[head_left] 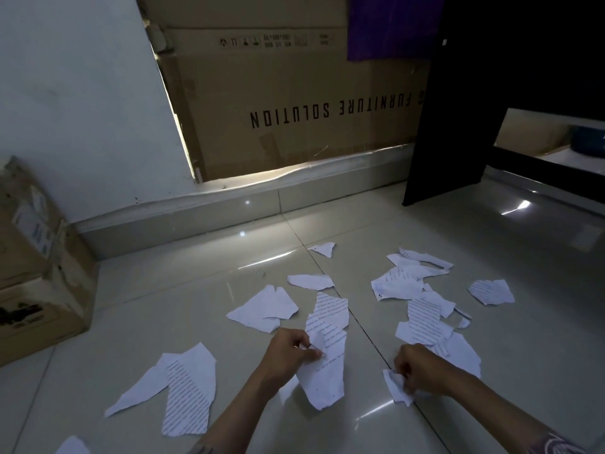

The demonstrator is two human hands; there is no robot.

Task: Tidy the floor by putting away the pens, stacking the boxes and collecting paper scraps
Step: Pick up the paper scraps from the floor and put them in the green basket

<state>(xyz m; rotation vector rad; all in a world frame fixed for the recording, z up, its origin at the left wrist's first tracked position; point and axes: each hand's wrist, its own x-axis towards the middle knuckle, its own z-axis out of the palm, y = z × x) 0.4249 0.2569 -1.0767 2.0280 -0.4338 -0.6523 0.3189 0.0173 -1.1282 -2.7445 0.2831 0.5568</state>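
Scraps of torn printed paper lie scattered over the glossy tiled floor [163, 290]. The left hand [289, 352] pinches a long torn strip [325, 371] between thumb and curled fingers; the strip's long axis runs roughly toward and away from the person, its pointed end nearest them and its upper end overlapping another printed scrap [330, 309]. The right hand [422, 371], fingers curled, grips a small crumpled scrap [396, 385] just right of a dark tile joint [366, 329] that runs diagonally between the two hands. A big two-piece scrap [186, 391] lies left of the left forearm, its long axis also near to far. A cluster of scraps [422, 309] lies beyond the right hand. Stacked cardboard boxes [36, 267] stand against the wall at far left, well apart from the paper. A large flat carton [294, 103] leans on the wall behind, and dark furniture [458, 126] closes the right rear. Bare tile lies open between the boxes and the scraps.
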